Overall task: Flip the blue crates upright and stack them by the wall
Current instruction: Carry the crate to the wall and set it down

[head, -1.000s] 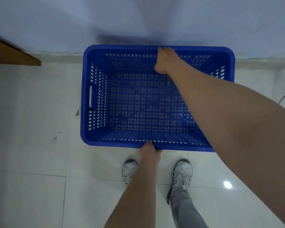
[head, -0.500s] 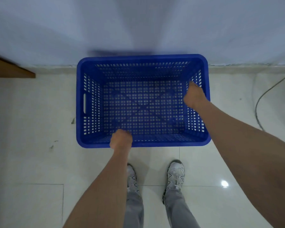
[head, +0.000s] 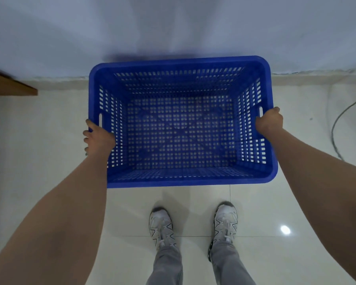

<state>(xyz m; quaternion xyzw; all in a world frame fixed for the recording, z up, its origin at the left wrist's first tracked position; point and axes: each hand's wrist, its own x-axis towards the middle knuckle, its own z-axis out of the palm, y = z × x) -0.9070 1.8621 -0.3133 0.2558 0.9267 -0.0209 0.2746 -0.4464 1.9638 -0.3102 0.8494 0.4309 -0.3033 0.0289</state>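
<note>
One blue perforated plastic crate (head: 179,64) stands upright with its open top facing me, its far rim close to the pale wall (head: 173,27). My left hand (head: 98,136) grips the crate's left rim beside the handle slot. On the opposite side my right hand (head: 269,121) grips the right rim at the other handle slot. The crate is empty inside. No other crate is in view.
White glossy floor tiles (head: 49,140) lie all around. A brown wooden edge (head: 10,85) juts in at the left by the wall. A grey cable (head: 337,124) curves on the floor at the right. My two white shoes (head: 193,225) stand just behind the crate.
Both hands left the crate's front and back rims, passed over its inside, and now grip the left and right side rims. The crate fills more of the view.
</note>
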